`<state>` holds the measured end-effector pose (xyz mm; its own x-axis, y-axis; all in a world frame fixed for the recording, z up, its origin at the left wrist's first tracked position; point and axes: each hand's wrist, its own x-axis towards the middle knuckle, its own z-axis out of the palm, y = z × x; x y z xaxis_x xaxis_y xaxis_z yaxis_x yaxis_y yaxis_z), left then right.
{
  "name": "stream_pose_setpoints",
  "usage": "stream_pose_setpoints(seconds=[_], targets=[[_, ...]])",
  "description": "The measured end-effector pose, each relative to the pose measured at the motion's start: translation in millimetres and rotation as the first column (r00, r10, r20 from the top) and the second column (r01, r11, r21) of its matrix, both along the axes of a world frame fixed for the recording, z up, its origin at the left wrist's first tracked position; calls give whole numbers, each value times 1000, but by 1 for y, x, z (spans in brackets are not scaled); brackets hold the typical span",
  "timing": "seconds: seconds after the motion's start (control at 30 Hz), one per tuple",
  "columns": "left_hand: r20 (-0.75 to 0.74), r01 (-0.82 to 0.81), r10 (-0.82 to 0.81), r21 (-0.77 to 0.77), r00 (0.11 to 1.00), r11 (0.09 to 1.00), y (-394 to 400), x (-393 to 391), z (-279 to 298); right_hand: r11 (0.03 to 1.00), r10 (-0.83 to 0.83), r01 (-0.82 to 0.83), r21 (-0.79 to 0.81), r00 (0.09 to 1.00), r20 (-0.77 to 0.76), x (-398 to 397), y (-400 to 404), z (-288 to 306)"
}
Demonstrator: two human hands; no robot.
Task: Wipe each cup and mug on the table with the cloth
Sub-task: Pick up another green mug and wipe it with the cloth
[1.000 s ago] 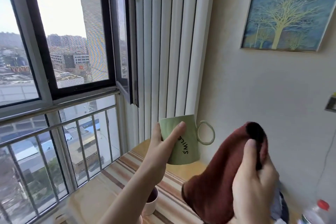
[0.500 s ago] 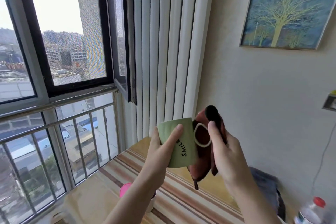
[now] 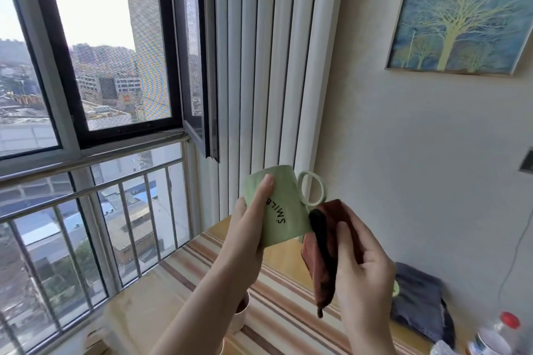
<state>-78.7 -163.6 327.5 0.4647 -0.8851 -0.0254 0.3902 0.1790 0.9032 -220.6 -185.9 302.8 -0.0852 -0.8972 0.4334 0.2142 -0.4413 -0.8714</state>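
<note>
Green mug (image 3: 279,207) against red cloth (image 3: 326,251)

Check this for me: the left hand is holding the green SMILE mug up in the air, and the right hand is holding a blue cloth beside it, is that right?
Not quite: the cloth is dark red, not blue, as the head view shows. The rest holds: the left hand holds the green SMILE mug up in the air, and the right hand holds the cloth beside it.
</note>
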Motion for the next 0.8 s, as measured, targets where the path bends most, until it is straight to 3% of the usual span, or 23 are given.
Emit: stream_pose_setpoints(seconds=[0.13,0.23,0.37,0.5,0.67,0.73,0.8], targets=[[-27,130,-130,13,991,991,1,6,-2,1000,16,-17,6,990,140,-4,-9,14],[-10,233,-233,-24,972,972,1,-1,-5,983,130,-125,-137,991,32,5,-2,18],[119,240,-228,-96,966,966,0,-2,-8,938,234,-257,-234,965,-121,10,-3,3],[255,225,-184,-145,949,963,-1,-2,-12,942,183,-249,-226,943,-277,12,-11,-4],[406,129,-87,-76,910,989,-4,-8,-16,954,119,-186,-233,955,-273,14,-14,-12],[473,152,-131,-6,871,988,-4,-9,-14,948,25,-127,-292,944,-328,13,-14,-15],[406,238,-232,37,884,971,2,-13,-7,937,-44,-96,-336,921,-386,12,-14,-18]])
